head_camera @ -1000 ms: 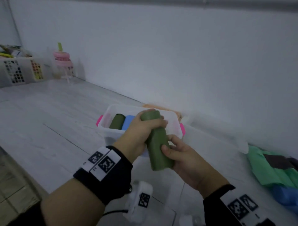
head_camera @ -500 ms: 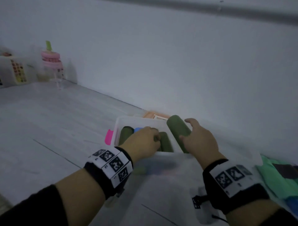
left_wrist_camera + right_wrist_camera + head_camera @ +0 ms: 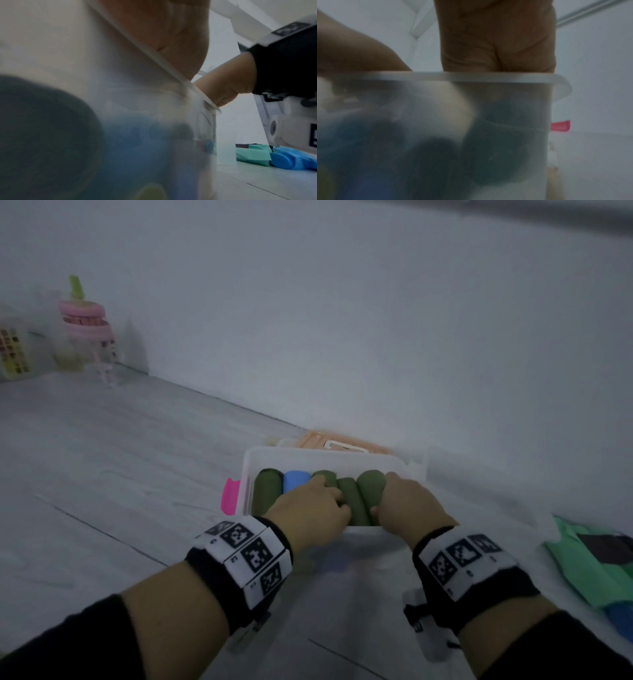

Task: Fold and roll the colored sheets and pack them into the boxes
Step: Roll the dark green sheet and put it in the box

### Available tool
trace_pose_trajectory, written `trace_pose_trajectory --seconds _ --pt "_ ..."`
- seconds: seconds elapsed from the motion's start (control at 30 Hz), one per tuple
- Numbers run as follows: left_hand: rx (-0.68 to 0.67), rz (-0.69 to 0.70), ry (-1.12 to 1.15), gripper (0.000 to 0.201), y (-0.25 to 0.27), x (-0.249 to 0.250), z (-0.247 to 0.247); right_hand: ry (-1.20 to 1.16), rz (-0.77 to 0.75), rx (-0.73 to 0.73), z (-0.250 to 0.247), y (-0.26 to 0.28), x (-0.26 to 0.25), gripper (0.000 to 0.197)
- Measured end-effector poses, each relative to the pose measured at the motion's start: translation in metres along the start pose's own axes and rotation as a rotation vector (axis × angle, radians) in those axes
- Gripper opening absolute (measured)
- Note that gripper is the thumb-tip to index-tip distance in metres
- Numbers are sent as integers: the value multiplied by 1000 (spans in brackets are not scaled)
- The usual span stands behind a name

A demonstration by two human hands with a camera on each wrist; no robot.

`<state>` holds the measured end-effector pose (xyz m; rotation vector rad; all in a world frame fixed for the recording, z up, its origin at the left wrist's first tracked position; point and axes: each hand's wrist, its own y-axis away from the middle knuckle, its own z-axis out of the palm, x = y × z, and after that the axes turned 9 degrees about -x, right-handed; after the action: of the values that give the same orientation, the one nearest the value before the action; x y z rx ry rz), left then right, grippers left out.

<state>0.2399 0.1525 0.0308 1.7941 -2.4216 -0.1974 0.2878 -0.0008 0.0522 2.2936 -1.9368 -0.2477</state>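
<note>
A translucent white box (image 3: 322,457) stands on the floor by the wall. It holds a dark green roll (image 3: 269,486), a blue roll (image 3: 296,479) and several olive green rolls side by side. My left hand (image 3: 308,508) reaches over the near rim, its fingers curled down onto an olive roll (image 3: 323,475) beside the middle one (image 3: 351,498). My right hand (image 3: 407,505) grips the rightmost olive roll (image 3: 371,486), thumb on its near side, fingers over the far side. Through the box wall (image 3: 488,76) the wrist views show only blurred dark and blue shapes.
A pile of green sheets (image 3: 589,570) and blue sheets (image 3: 620,618) lies on the floor at the right. An orange lid or box (image 3: 329,440) sits behind the white box. A pink bottle (image 3: 85,326) and a basket (image 3: 13,350) stand far left by the wall.
The olive roll I held upright in both hands has gone down into the right end of the box. My left hand moved onto the rolls inside it.
</note>
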Motion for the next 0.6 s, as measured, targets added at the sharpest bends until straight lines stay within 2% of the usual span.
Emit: trace_pose_trajectory --seconds 0.13,0.27,0.33,0.4,0.47,0.5,0.53,0.6 --pt "-102 -15 44 31 -1 1 -4 196 -75 -21 6 -4 -7 19" --pt "-136 -51 14 32 -4 1 -8 361 -27 30 5 -3 -11 25" --pt "-190 -64 -30 34 -4 4 -10 424 -83 16 2 -3 -13 21" --pt "-174 -47 -57 36 -8 1 -8 322 -153 -70 -2 -2 -11 21" --pt "-172 -43 -100 38 -5 2 -12 183 -143 -133 -6 3 -6 28" --pt "-205 -2 -114 39 -5 2 -14 143 -135 -119 -7 7 -4 32" --pt "-242 6 -115 39 -6 2 -15 121 -134 -65 -6 11 -2 34" --pt "-257 -17 -21 39 -6 2 -16 51 -151 137 2 21 0 32"
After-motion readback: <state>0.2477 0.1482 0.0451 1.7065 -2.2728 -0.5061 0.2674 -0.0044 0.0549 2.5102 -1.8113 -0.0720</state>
